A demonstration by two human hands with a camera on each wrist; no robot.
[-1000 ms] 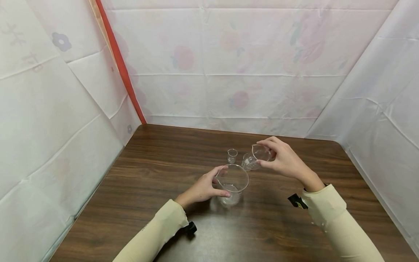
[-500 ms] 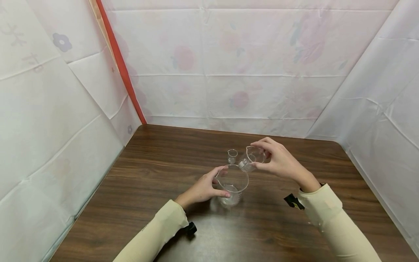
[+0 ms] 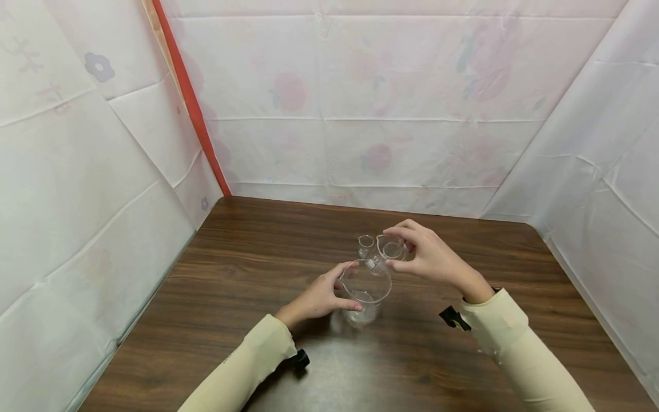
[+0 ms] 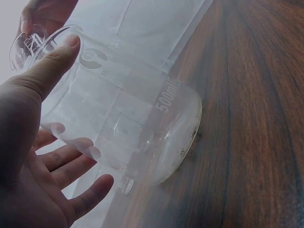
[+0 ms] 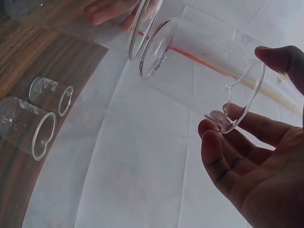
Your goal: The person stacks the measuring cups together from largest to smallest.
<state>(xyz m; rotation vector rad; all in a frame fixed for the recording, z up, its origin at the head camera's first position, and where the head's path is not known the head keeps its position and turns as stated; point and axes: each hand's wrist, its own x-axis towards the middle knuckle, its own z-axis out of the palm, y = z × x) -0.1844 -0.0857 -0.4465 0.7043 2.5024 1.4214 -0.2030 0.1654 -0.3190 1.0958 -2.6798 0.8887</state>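
My left hand [image 3: 319,294] grips a large clear glass beaker [image 4: 168,128] marked 500 ml, thumb on the near side and fingers around the far side. That beaker's base is at the wooden table. A smaller glass beaker [image 5: 204,71] is pinched near its spouted rim between the thumb and fingertips of my right hand [image 3: 432,254]. It hangs tilted, its base close to the large beaker's rim in the right wrist view. Two smaller beakers stand on the table in that view, a tiny beaker [image 5: 50,95] and a somewhat bigger beaker [image 5: 28,126] beside it.
The dark wood-grain table [image 3: 247,263] has rounded back corners. White printed cloth [image 3: 412,114] hangs behind it and along both sides. A red strip [image 3: 193,103] runs down the back left corner.
My right hand has moved left and slightly down with its beaker, bringing it closer to the large beaker. My left hand and the large beaker have stayed in place.
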